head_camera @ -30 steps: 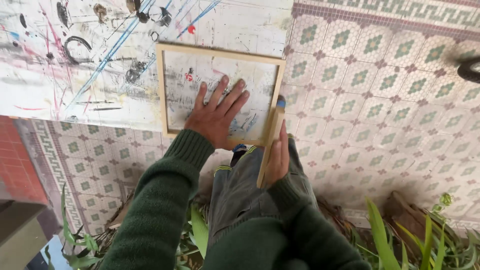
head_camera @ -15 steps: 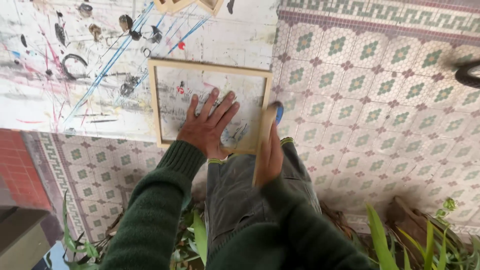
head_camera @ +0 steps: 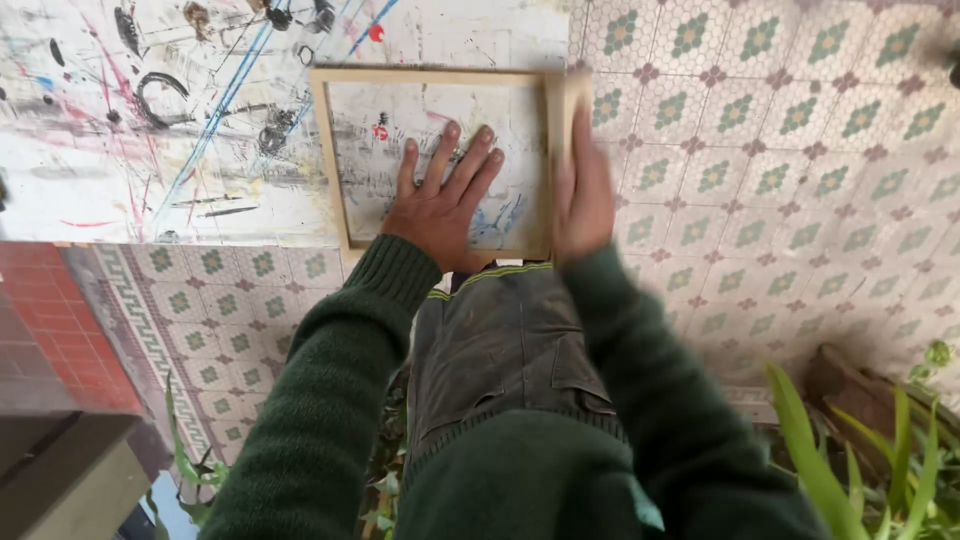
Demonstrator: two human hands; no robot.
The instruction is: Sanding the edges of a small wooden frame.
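Observation:
A square wooden frame (head_camera: 330, 150) lies flat on a white, paint-marked sheet (head_camera: 150, 120) spread over the tiled floor. My left hand (head_camera: 440, 200) presses palm-down inside the frame, fingers spread on the sheet. My right hand (head_camera: 583, 195) grips a narrow wooden strip (head_camera: 572, 100) that stands along the frame's right side; hand and strip are motion-blurred. Both arms wear dark green knitted sleeves.
Patterned hexagon floor tiles (head_camera: 780, 150) stretch to the right. Red tiles (head_camera: 50, 320) lie at the left. Green plant leaves (head_camera: 830, 460) rise at the lower right, beside a brown pot edge (head_camera: 850, 375). Small dark objects (head_camera: 290, 15) lie on the sheet's top edge.
My right hand has moved the wooden strip up from the frame's lower right corner to along its right side. The left hand stays pressed inside the frame. The view has shifted.

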